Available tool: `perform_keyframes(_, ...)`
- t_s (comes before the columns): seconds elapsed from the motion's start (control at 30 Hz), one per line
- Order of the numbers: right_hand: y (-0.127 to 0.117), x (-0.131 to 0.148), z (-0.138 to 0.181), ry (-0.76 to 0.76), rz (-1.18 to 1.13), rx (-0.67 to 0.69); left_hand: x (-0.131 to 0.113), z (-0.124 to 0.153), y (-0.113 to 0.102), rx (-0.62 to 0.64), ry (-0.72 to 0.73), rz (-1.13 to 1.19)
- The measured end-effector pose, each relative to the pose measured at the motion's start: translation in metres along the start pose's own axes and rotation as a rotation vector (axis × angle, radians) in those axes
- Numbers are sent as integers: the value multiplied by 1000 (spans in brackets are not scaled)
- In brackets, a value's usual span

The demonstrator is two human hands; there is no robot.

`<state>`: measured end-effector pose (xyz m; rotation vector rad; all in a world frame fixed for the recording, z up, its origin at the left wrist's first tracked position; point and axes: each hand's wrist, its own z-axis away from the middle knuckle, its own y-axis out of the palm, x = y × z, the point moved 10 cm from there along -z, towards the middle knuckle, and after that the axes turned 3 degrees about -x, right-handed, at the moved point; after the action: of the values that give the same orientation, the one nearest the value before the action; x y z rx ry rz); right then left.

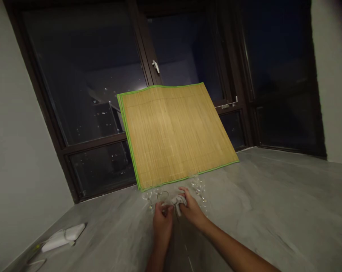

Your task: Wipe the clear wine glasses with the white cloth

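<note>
My left hand is closed around a clear glass, its round rim pointing away from me. The hand hides much of that glass. In my right hand is a crumpled whitish cloth, pressed close to the fingers of my left hand. To the left stands a clear stemmed glass, with another glass just behind it. Several more stemmed glasses are grouped to the right of my right hand. Their outlines are faint against the grey surface.
A folded bamboo mat with green edging leans on the dark-framed window behind the glasses. On the left of the grey marbled surface lies a white device with a cable. Pale walls stand at both sides.
</note>
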<state>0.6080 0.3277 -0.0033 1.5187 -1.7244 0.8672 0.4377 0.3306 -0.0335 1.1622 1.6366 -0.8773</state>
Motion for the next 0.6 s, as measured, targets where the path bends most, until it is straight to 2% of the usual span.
perform_keyframes(0.13,13,-7,4,45,-76,70,35,-4,18,22,-295,430)
perform_keyframes(0.2,19,-9,7,73,-143,103,39,-1,26,67,-370,566)
perform_keyframes(0.37,28,-4,12,162,-336,150,13,12,30,188,-373,772)
perform_keyframes(0.5,29,-7,17,270,-331,157,2,19,33,182,-406,858)
perform_keyframes(0.6,32,-14,20,281,-328,165,-2,24,40,204,-430,861)
